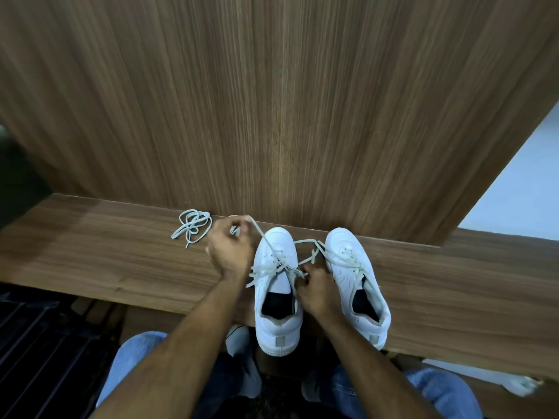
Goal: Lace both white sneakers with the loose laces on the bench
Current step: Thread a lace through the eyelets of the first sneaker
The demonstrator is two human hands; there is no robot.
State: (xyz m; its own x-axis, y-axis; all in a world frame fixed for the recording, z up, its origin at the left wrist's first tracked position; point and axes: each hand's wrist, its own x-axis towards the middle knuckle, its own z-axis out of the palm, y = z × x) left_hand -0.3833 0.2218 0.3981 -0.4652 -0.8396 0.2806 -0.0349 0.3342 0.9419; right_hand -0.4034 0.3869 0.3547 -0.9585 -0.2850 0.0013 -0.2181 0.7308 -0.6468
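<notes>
Loose lace (193,225) left of sneakers (277,285)

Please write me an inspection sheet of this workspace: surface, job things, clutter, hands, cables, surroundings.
Surface: wooden bench, against a wood panel.
Job things: two white sneakers side by side, left sneaker half laced, right sneaker with lace in it; spare lace bundled loose on the bench.
Clutter: nothing seen.
Hands: left hand pulls a lace end up and away; right hand pinches lace at the left sneaker's eyelets.
Cables: nothing seen.
Surroundings: blue-jeaned knees below, dark slatted floor at left.
</notes>
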